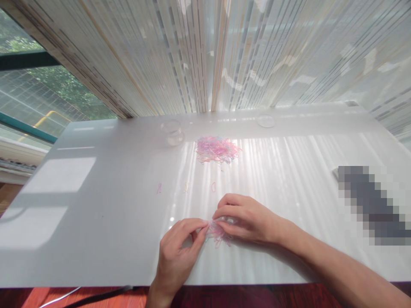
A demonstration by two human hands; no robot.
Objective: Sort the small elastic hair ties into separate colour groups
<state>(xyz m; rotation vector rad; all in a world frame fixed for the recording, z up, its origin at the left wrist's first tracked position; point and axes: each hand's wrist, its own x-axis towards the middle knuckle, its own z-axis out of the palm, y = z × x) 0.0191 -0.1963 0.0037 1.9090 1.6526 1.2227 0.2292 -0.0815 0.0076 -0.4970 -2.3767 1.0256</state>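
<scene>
Near the table's front edge, a small bunch of thin coloured rubber bands [219,240] lies between my two hands. My left hand [178,246] is closed in a pinch at the bunch's left side, thumb and forefinger together on the bands. From the right, my right hand [248,218] pinches at the upper part of the same bunch, its fingers hiding some of it. Farther back sits a larger heap of mostly pink rubber bands [216,149]. Between heap and hands, a purple band [159,188], a pale yellow band [186,187] and a red band [213,187] lie apart in a row.
Clear round containers [175,137] stand behind and left of the heap. A clear round lid or dish [266,121] lies at the back of the white table [128,239]. A blurred-out dark object [369,205] is at the right. Striped curtains [180,55] hang behind.
</scene>
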